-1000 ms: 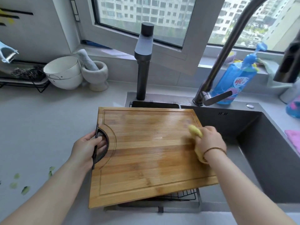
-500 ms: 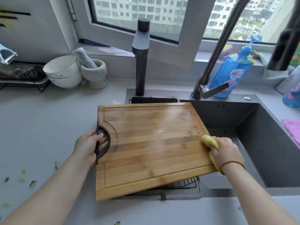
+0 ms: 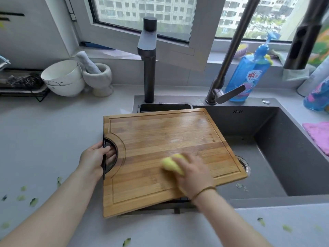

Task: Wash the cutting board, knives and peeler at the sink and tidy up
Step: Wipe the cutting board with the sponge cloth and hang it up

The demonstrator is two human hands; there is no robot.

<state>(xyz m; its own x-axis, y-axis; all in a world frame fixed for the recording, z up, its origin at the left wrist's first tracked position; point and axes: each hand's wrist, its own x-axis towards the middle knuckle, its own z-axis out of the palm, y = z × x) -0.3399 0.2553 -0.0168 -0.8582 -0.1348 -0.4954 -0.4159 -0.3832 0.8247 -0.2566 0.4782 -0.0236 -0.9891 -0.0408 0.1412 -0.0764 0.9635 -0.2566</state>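
Cutting board (image 3: 160,148): sat in centre of frame, skewed, across left part of sink (image 3: 284,157); right corner hung over the basin; top looked wet and shiny.
Board handle (image 3: 114,154): dark half-ring cut-out at the board's left edge.
Left hand (image 3: 94,157): grasped the handle, fingers curled through the cut-out, palm against the board's edge.
Right hand (image 3: 192,172): clenched round sponge (image 3: 170,164), pressed down on the board, lower centre of frame; motion-blurred.
Sponge: yellow, touching the board top, partly covered by fingers.
Wristband (image 3: 204,190): thin, brown, on right wrist.
Drain (image 3: 244,165): in sink floor, partly hidden behind the board's right corner.
Rack (image 3: 178,202): black, peeked out beneath the board's lower edge.
Faucet (image 3: 231,59): dark gooseneck, upper right, lever pointed right.
Second tap (image 3: 148,68): dark square column, upper centre, just behind the board.
Soap bottle (image 3: 249,73): blue pump bottle, behind the faucet on the sill side.
Bowls (image 3: 62,77): white, stacked, tilted, upper left on counter (image 3: 44,131).
Mortar (image 3: 101,77): pale stone, just right of bowls, pestle (image 3: 87,61) leaning inside.
Pink cloth (image 3: 318,134): right edge of frame, beside sink.
Green scraps (image 3: 33,201): scattered on counter, lower left and lower right.
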